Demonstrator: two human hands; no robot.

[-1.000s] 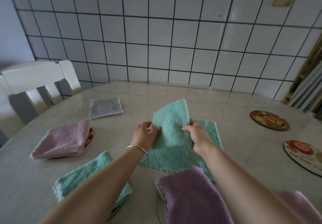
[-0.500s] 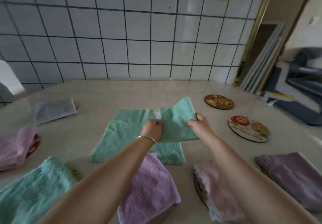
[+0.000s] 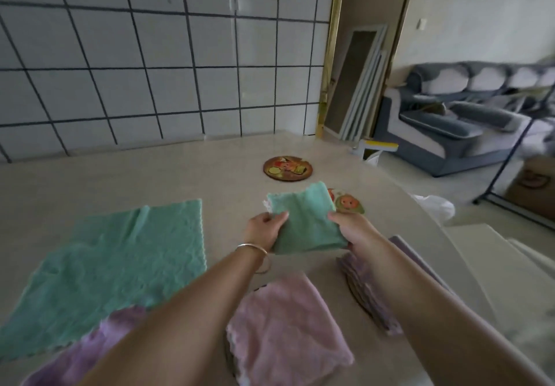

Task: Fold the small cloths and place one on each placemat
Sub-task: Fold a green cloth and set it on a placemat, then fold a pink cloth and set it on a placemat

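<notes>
Both hands (image 3: 306,229) forward — fingers curled (pinching), forearms outstretched

Folded cloth (image 3: 303,223), centre: plain teal-green with a white scalloped edge. Unfolded cloth (image 3: 120,262), left: the same teal. Near cloth (image 3: 285,331): pale pink. Near-left cloth (image 3: 81,352): lilac. Far placemat (image 3: 287,168): brown, with a cartoon print in orange, yellow and green. Table (image 3: 120,181): beige, faintly speckled. Wall (image 3: 150,55): white tiles, dark grout. Sofa (image 3: 468,115), far right: grey-blue with white cushions.

I count two green cloths (image 3: 303,223) (image 3: 120,265), four pinkish-purple cloths (image 3: 285,331) (image 3: 87,352) (image 3: 369,289) (image 3: 405,247), two uncovered round placemats (image 3: 287,168) (image 3: 348,202).
</notes>
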